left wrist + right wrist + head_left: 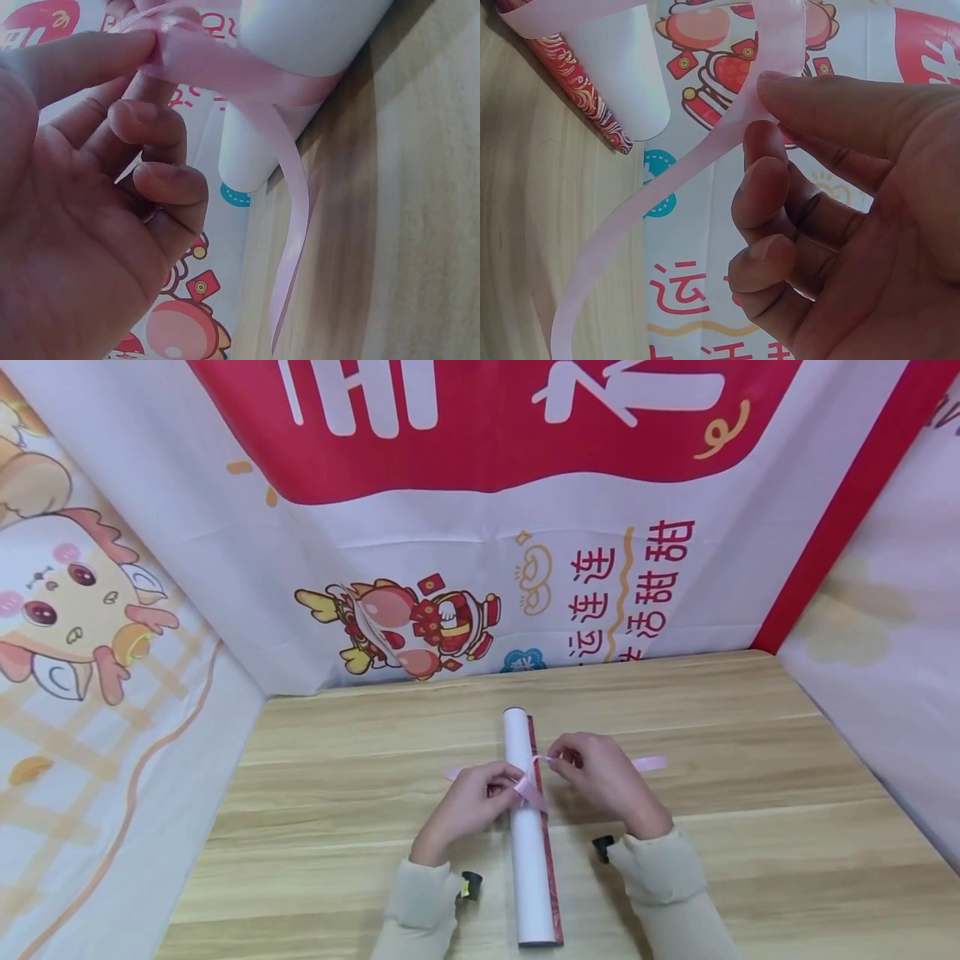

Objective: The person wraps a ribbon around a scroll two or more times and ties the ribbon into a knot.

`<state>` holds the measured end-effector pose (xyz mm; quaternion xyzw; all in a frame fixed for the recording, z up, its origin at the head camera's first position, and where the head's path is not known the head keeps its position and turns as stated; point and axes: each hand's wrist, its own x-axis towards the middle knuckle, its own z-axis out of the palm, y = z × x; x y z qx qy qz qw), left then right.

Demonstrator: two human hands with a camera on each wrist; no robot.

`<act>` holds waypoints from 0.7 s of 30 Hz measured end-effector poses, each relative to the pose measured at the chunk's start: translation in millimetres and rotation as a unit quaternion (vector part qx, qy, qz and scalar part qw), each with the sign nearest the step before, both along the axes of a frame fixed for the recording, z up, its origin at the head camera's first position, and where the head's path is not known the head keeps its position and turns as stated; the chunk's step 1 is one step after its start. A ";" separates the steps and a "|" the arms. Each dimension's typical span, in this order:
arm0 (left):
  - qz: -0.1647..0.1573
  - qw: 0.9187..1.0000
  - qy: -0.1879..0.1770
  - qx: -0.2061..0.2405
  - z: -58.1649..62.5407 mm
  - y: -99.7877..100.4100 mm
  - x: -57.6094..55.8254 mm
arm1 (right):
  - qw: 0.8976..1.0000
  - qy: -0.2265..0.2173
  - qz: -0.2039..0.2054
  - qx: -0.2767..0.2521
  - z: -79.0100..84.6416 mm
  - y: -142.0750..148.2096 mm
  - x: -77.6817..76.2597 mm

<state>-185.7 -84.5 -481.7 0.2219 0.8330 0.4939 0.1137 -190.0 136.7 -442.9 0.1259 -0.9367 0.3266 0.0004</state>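
Note:
A long white roll (pixel 529 860) with a red patterned edge (pixel 553 885) lies lengthwise on the wooden table. Pink ribbon (pixel 217 71) goes round its middle. My left hand (pixel 480 797), at the roll's left side, pinches the ribbon between thumb and fingertips over the roll. Just right of the roll, my right hand (pixel 600 772) pinches another stretch of the ribbon (pixel 739 112) between thumb and index finger. One loose tail trails down past the roll in the left wrist view; another hangs below the right hand's fingers in the right wrist view.
The wooden table (pixel 337 827) meets a white printed cloth backdrop (pixel 420 518) at its far edge. Cloth walls stand at left and right too. A small black device (pixel 469 886) sits by the left cuff, another (pixel 602 848) by the right.

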 end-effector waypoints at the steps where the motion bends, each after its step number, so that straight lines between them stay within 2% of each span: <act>1: -0.002 1.000 -0.013 0.008 0.7 -0.5 0.0 | 1.000 -0.005 -0.002 0.000 -0.1 0.1 -0.3; 5: -0.001 0.999 -0.047 0.023 2.2 -3.1 -0.5 | 0.999 -0.035 -0.015 -0.002 -0.5 0.2 -1.3; 8: 0.003 0.999 -0.051 0.018 2.5 -4.5 -0.8 | 0.998 -0.049 -0.023 -0.009 -0.7 -0.3 -1.0; 12: -0.001 0.999 -0.049 0.016 2.5 -5.8 -1.3 | 0.999 -0.042 -0.016 -0.015 -1.3 -1.7 -0.1; 21: -0.032 0.998 -0.053 0.016 3.7 -6.7 -0.5 | 1.000 -0.017 -0.003 -0.005 -4.6 -3.4 -0.9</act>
